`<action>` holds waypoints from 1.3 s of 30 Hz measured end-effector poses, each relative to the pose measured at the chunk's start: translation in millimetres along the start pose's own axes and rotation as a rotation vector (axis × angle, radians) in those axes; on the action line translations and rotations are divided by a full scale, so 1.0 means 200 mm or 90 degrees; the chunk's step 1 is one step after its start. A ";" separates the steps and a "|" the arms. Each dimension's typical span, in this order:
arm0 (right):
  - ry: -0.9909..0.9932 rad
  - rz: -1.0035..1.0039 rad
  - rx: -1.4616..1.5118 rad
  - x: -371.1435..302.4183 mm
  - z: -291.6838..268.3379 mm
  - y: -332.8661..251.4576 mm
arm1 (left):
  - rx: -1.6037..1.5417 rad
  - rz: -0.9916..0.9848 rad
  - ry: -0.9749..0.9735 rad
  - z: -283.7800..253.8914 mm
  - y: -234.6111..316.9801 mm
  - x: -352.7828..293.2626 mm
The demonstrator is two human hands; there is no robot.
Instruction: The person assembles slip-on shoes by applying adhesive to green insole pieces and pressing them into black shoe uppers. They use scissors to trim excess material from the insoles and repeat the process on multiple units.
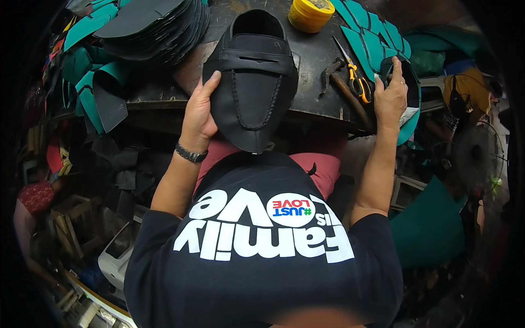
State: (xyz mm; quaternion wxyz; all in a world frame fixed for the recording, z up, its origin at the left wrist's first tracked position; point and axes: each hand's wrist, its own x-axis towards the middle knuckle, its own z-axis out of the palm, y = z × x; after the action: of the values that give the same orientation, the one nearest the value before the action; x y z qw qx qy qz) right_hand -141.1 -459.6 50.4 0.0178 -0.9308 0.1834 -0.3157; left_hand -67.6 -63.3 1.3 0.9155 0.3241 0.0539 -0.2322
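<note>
A black loafer-style shoe upper (257, 87), with a strap and a braided seam around its toe panel, stands tilted up at the table's front edge. My left hand (201, 109) is closed on its left side, the thumb lying over the front. Off to the right, my right hand (391, 98) rests against a dark shoe piece with a teal edge (414, 101) at the table's right end. Its index finger is stretched out and the thumb stands apart; the other fingers are partly hidden.
Scissors with yellow-black handles (358, 82) lie beside a hammer (350, 95). Behind them stands a yellow tub (310, 15). Stacked black pieces (158, 33) occupy the table's left, and teal pieces (369, 35) its right. A fan (478, 153) and a person in yellow (470, 90) are farther right.
</note>
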 end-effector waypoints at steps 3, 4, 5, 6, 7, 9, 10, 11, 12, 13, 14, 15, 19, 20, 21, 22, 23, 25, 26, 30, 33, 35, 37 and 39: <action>-0.188 0.099 -0.140 -0.01 0.05 0.09 | 0.242 0.261 0.062 0.05 -0.04 0.00; -0.215 0.122 -0.107 -0.01 0.06 0.12 | 0.324 0.307 0.071 0.05 -0.04 0.00; -0.172 0.125 -0.094 -0.01 0.06 0.15 | 0.408 0.356 0.066 0.05 -0.03 0.00; -0.132 0.127 -0.080 0.00 0.04 0.16 | 0.491 0.403 0.062 0.04 -0.02 -0.01; -0.104 0.151 -0.070 0.00 0.02 0.16 | 0.577 0.449 0.059 0.03 0.00 -0.02; -0.066 0.195 -0.079 0.06 -0.10 0.14 | 0.842 0.537 0.099 0.01 0.06 -0.04; 0.014 0.157 0.033 0.08 -0.18 0.10 | 0.976 0.592 0.119 0.00 0.09 -0.05; 0.079 0.074 0.079 0.11 -0.29 0.06 | 0.908 0.578 0.110 0.00 0.11 -0.05; 0.105 0.052 0.249 0.14 -0.38 0.01 | 0.843 0.570 0.099 0.01 0.12 -0.06; 0.144 0.003 0.360 0.16 -0.47 -0.05 | 0.781 0.544 0.097 0.03 0.14 -0.07; 0.168 -0.030 0.443 0.15 -0.54 -0.12 | 0.590 0.487 0.025 0.06 0.13 -0.06; 0.217 -0.045 0.455 0.15 -0.57 -0.20 | 0.512 0.435 -0.039 0.08 0.13 -0.07; 0.079 0.035 1.015 0.15 -0.42 -0.52 | 0.193 0.227 -0.212 0.19 0.12 -0.08; 0.014 0.042 1.087 0.16 -0.33 -0.61 | 0.094 0.196 -0.287 0.20 0.13 -0.08; -0.031 0.024 1.132 0.15 -0.21 -0.69 | -0.004 0.162 -0.362 0.20 0.15 -0.07; -0.080 0.007 1.175 0.15 -0.10 -0.78 | 0.008 0.168 -0.405 0.20 0.17 -0.07; -0.116 -0.017 1.193 0.14 -0.01 -0.85 | 0.059 0.161 -0.345 0.18 0.20 -0.06; -0.169 0.100 1.250 0.10 0.11 -0.93 | 0.163 0.221 -0.172 0.14 0.22 -0.06; -0.194 0.162 1.175 0.09 0.15 -0.95 | 0.178 0.237 -0.144 0.12 0.21 -0.04; -0.215 0.198 1.148 0.00 0.21 -0.92 | 0.291 0.130 0.027 0.04 0.14 0.00; -0.167 0.210 1.130 -0.02 0.25 -0.89 | 0.257 0.179 -0.040 0.00 0.09 0.03; -0.137 0.237 1.130 -0.04 0.27 -0.88 | 0.330 0.197 -0.012 -0.01 0.07 0.03; -0.161 0.268 1.120 -0.07 0.28 -0.87 | 0.354 0.225 -0.016 -0.01 0.07 0.03; -0.172 0.285 1.114 -0.11 0.27 -0.86 | 0.328 0.257 -0.042 0.00 0.05 0.03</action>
State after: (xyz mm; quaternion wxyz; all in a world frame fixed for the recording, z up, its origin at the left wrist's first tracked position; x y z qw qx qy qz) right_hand -68.9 -295.7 20.2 0.7993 -0.5570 0.0510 -0.2199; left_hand -58.3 -58.5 6.5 0.8321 0.5417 -0.1019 -0.0624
